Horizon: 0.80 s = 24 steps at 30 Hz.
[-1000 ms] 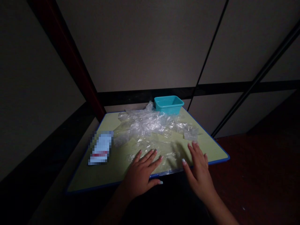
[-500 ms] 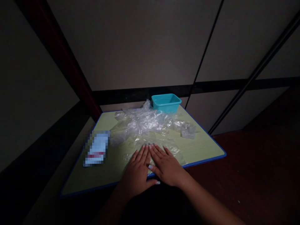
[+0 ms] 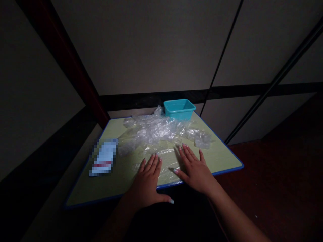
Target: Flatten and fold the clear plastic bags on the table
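A clear plastic bag (image 3: 168, 169) lies spread flat at the front edge of the small table. My left hand (image 3: 147, 181) rests flat over its left part, fingers stretched forward and thumb out past the table edge. On its right side lies my right hand (image 3: 195, 169), palm down with the fingers apart. Neither hand grips anything. Beyond the fingertips, a heap of crumpled clear plastic bags (image 3: 156, 129) covers the middle and back of the table.
The table (image 3: 228, 158) has a pale yellow top and a blue rim. A turquoise plastic basket (image 3: 179, 112) stands at its back right, touching the heap. A blurred-out white and red packet (image 3: 104, 158) lies at the left edge. Panelled wall (image 3: 151, 50) rises behind.
My right hand has slid right and slightly forward over the flat bag, away from my left hand. The left hand has stayed nearly in place; the fingertips no longer meet.
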{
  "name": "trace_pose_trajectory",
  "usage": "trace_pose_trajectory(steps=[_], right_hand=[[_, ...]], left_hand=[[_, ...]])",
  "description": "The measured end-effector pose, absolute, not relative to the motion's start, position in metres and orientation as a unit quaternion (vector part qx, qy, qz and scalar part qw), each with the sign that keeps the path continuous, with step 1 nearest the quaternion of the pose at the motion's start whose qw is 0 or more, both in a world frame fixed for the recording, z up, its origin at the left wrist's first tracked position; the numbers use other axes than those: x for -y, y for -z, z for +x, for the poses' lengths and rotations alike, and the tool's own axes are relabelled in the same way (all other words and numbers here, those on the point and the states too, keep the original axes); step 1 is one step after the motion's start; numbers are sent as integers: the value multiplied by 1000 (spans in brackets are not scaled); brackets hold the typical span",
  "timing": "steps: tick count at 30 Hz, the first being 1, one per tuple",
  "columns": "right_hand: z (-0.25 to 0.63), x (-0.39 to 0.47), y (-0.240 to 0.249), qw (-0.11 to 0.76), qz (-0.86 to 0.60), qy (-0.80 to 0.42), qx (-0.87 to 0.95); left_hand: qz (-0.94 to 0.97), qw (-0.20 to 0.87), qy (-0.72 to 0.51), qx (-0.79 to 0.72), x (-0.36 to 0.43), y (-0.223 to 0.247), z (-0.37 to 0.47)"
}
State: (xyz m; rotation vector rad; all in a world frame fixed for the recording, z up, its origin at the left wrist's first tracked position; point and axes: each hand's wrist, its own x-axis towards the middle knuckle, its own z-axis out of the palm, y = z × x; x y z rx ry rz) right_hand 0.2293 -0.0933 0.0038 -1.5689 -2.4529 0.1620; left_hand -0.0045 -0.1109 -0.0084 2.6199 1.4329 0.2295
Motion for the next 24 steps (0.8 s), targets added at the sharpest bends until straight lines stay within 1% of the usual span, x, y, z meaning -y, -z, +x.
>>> trace_pose_trajectory(steps=[2, 6, 9, 12, 16, 24], right_hand=[[226, 101, -4, 114, -503, -63, 855], [220, 109, -1, 72, -480, -91, 869], [217, 107, 1, 39, -490, -82, 867], [216, 104, 2, 13, -494, -79, 866], [215, 104, 2, -2, -506, -69, 860], [212, 107, -3, -8, -520, -59, 852]], left_hand=[[875, 96, -87, -466, 110, 0, -4], [898, 135, -127, -400, 114, -20, 9], [912, 163, -97, -364, 114, -26, 29], [902, 181, -49, -390, 105, -25, 44], [892, 168, -43, -416, 91, -20, 44], [866, 98, -59, -486, 72, 0, 24]])
